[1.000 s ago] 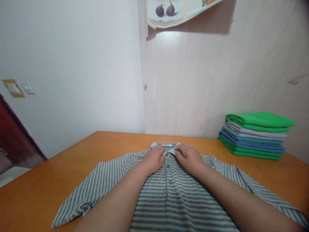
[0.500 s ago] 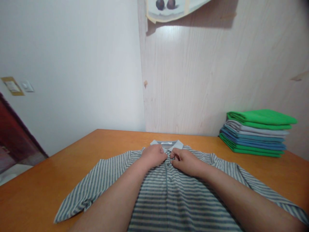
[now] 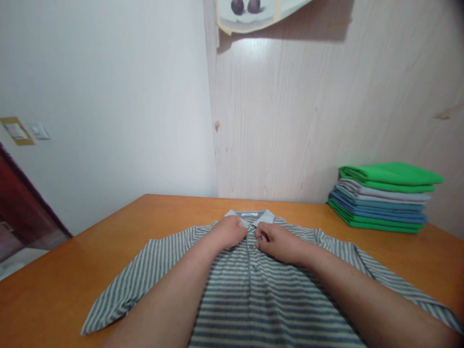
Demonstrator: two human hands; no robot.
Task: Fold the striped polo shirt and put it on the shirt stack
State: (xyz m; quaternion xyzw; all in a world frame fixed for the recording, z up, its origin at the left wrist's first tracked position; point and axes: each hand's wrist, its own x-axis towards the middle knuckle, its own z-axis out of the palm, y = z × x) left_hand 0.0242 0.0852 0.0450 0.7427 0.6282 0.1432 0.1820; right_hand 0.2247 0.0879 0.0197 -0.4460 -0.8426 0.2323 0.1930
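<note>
Striped polo shirt [image 3: 250,290] lies flat on the desk [image 3: 108,232]; my left hand [image 3: 230,233] and right hand [image 3: 279,241] pinch its placket closed below the collar [image 3: 249,216], fingers gripping cloth.

Grey-and-white striped polo shirt [image 3: 232,290] with pale grey collar [image 3: 250,216], orange table [image 3: 108,232], green, grey, blue folded stack [image 3: 384,198]

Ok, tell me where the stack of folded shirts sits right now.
In the head view the stack of folded shirts sits at the table's far right, against the wooden wall panel.
</note>
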